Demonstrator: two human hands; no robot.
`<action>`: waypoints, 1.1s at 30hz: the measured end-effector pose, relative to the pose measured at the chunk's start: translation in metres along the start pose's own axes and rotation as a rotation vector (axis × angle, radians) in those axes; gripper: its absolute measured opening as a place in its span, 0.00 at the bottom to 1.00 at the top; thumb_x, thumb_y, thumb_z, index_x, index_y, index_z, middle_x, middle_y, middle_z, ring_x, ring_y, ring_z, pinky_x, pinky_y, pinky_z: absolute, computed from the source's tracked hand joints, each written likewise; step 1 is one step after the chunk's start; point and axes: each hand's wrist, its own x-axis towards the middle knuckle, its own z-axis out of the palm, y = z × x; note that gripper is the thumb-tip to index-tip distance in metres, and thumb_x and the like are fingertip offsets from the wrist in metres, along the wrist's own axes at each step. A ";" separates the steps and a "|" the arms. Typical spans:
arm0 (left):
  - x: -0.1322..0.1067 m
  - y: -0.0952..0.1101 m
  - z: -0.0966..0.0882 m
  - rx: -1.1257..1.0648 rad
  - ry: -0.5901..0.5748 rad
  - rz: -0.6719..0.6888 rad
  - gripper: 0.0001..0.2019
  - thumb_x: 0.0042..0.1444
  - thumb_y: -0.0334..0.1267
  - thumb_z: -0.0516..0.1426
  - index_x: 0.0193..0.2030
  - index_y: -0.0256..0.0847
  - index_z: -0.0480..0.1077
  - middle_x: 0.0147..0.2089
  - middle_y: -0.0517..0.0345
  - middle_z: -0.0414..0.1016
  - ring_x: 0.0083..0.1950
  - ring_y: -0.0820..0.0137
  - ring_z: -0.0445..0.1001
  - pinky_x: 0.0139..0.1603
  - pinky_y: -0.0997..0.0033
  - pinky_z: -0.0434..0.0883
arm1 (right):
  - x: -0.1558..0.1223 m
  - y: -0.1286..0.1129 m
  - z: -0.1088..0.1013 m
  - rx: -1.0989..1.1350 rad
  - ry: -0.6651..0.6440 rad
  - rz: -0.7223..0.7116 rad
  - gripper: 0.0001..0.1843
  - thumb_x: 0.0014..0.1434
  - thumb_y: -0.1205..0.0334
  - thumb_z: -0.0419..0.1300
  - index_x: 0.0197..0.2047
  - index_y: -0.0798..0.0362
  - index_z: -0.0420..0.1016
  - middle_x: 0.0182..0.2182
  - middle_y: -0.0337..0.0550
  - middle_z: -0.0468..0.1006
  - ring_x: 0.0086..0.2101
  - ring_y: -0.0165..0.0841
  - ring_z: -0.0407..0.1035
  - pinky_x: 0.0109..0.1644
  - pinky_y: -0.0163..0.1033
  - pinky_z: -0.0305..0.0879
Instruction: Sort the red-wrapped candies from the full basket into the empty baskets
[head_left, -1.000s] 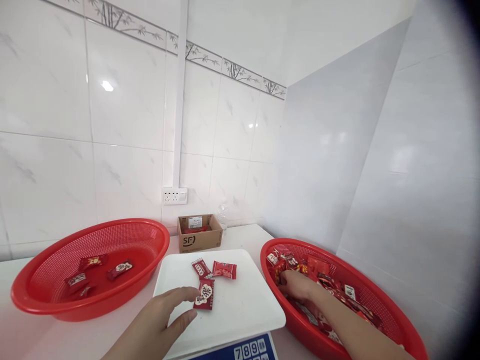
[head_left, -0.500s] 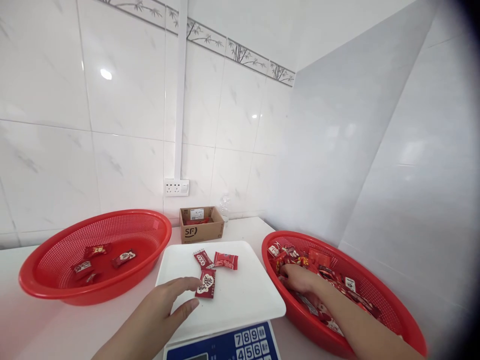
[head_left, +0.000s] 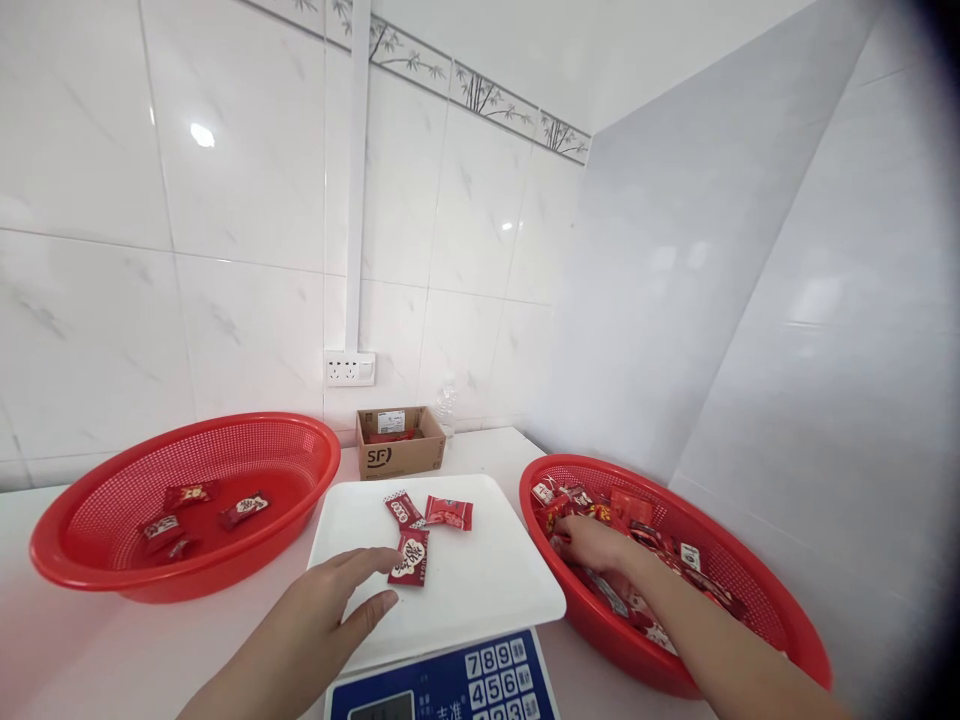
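Note:
My left hand (head_left: 330, 605) is over the near left part of a white scale pan (head_left: 495, 570), thumb and fingers apart. Its index fingertip reaches the edge of a dark red wrapped candy (head_left: 414, 560); whether it presses on it I cannot tell. Behind that candy lie a candy with a dotted end (head_left: 403, 508) and a brighter red candy (head_left: 449, 513). My right hand (head_left: 596, 545) dips into the right red basket (head_left: 772, 580), fingers curled down among many wrapped candies (head_left: 667, 550). Its fingertips are partly hidden, along with anything they hold.
A left red basket (head_left: 82, 560) holds several wrapped candies (head_left: 244, 508). Behind the scale stand an SF cardboard box (head_left: 405, 458) and a clear plastic bottle (head_left: 446, 405) against the tiled wall. The scale's blue keypad (head_left: 450, 685) faces me.
The view has shifted slightly, showing more of the keypad. My left hand stays by the candy on the pan, and my right hand remains in the right basket with little movement.

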 end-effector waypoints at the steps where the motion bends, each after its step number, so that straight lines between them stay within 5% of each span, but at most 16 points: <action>1: 0.000 0.000 0.000 0.002 0.005 0.003 0.17 0.59 0.48 0.48 0.53 0.54 0.67 0.54 0.62 0.72 0.52 0.63 0.71 0.49 0.68 0.69 | -0.001 -0.001 -0.002 -0.003 0.011 0.004 0.08 0.56 0.64 0.54 0.32 0.55 0.74 0.32 0.45 0.78 0.32 0.34 0.70 0.32 0.33 0.58; 6: -0.004 0.000 -0.002 0.027 0.041 0.023 0.17 0.59 0.49 0.48 0.52 0.54 0.68 0.53 0.62 0.72 0.52 0.64 0.71 0.49 0.68 0.69 | -0.007 -0.004 -0.016 -0.030 0.087 0.037 0.10 0.58 0.63 0.52 0.32 0.54 0.74 0.35 0.46 0.77 0.33 0.35 0.70 0.34 0.34 0.59; 11: -0.006 0.002 -0.011 0.056 0.092 0.010 0.17 0.59 0.51 0.48 0.52 0.52 0.67 0.53 0.62 0.72 0.52 0.63 0.70 0.49 0.67 0.69 | -0.024 -0.015 -0.029 -0.031 0.253 0.085 0.20 0.65 0.57 0.41 0.46 0.56 0.70 0.43 0.53 0.74 0.43 0.42 0.68 0.42 0.40 0.59; 15: -0.006 0.004 -0.017 0.056 0.159 -0.025 0.18 0.59 0.53 0.47 0.50 0.50 0.68 0.53 0.61 0.72 0.51 0.62 0.71 0.47 0.67 0.70 | -0.047 -0.052 -0.033 0.189 0.410 -0.102 0.22 0.65 0.53 0.40 0.52 0.52 0.67 0.48 0.47 0.72 0.47 0.39 0.66 0.46 0.38 0.60; 18: -0.007 0.005 -0.020 0.048 0.195 -0.046 0.19 0.59 0.53 0.47 0.50 0.50 0.68 0.52 0.60 0.73 0.49 0.62 0.72 0.46 0.66 0.71 | -0.064 -0.090 -0.027 0.240 0.300 -0.306 0.22 0.65 0.52 0.41 0.53 0.48 0.68 0.50 0.43 0.70 0.49 0.37 0.64 0.49 0.38 0.59; 22: -0.009 0.006 -0.020 0.050 0.209 -0.041 0.19 0.58 0.54 0.47 0.49 0.50 0.68 0.52 0.60 0.73 0.50 0.61 0.72 0.46 0.66 0.71 | -0.073 -0.125 -0.010 0.059 0.191 -0.342 0.21 0.64 0.53 0.43 0.56 0.45 0.66 0.48 0.45 0.70 0.45 0.38 0.66 0.47 0.41 0.61; 33: -0.007 0.005 -0.018 0.082 0.193 -0.019 0.18 0.58 0.53 0.48 0.49 0.50 0.68 0.52 0.61 0.73 0.50 0.62 0.73 0.45 0.67 0.71 | -0.067 -0.134 0.013 -0.041 0.194 -0.368 0.20 0.61 0.57 0.49 0.56 0.45 0.67 0.47 0.44 0.70 0.46 0.38 0.65 0.44 0.39 0.61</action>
